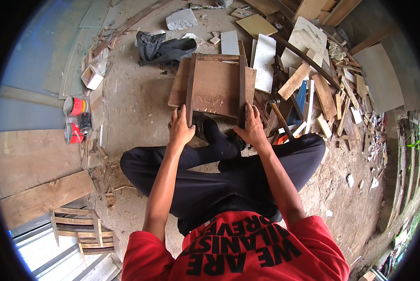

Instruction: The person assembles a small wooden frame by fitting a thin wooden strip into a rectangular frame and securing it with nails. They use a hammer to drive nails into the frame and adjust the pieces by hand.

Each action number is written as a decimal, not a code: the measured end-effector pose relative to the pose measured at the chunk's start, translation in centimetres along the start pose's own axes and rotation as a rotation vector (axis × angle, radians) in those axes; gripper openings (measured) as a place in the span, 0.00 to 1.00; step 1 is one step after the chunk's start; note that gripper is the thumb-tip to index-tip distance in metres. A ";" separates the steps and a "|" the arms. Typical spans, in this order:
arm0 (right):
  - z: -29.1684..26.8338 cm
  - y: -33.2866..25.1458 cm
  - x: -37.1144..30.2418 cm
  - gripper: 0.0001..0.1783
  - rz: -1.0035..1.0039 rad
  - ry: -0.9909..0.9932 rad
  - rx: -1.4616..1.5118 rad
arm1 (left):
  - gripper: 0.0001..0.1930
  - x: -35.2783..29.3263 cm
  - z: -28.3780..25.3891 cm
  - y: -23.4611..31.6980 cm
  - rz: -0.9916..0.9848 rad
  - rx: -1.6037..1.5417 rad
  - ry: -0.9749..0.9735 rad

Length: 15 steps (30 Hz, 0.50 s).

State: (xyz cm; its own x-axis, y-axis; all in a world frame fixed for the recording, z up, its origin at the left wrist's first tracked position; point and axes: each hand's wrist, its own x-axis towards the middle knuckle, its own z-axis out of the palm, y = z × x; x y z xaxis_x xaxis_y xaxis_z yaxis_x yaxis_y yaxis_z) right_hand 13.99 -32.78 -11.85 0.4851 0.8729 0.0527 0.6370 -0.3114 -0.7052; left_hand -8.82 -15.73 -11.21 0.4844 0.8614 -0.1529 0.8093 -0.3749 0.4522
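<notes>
A shallow wooden frame [217, 89] with two long dark side rails and a brown panel between them lies in front of my crossed legs. It rests over a wider brown board [177, 89] whose edges show on both sides. My left hand [181, 129] grips the near end of the left rail, fingers along its outer side and thumb inside. At the near end of the right rail, my right hand [252, 127] holds on in the same way. Pale marks show on the panel's near part.
Right of the frame lie a hammer [281, 119], a blue flat piece [301, 98] and a heap of wood offcuts [329, 96]. A black plastic bag [165, 49] and a pale block [182, 19] are beyond. Paint cans [75, 107] and a small slatted wooden piece [85, 229] stand left.
</notes>
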 end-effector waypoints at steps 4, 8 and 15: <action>-0.1 -0.3 0.0 0.56 0.011 0.007 0.061 | 0.49 0.1 -0.1 -0.7 0.012 -0.011 -0.001; 0.4 -0.2 0.0 0.56 -0.034 0.052 0.071 | 0.49 0.1 0.2 -1.2 0.014 -0.004 0.003; 0.7 -0.8 -0.4 0.58 0.037 0.082 0.076 | 0.52 -0.4 -1.0 0.8 -0.018 -0.052 -0.012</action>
State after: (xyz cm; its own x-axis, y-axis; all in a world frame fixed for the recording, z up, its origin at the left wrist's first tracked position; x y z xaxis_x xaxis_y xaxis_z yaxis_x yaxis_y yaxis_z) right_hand 12.88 -32.67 -11.78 0.5568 0.8267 0.0810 0.5717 -0.3106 -0.7594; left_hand -8.69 -16.07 -9.88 0.4738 0.8637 -0.1717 0.7999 -0.3405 0.4941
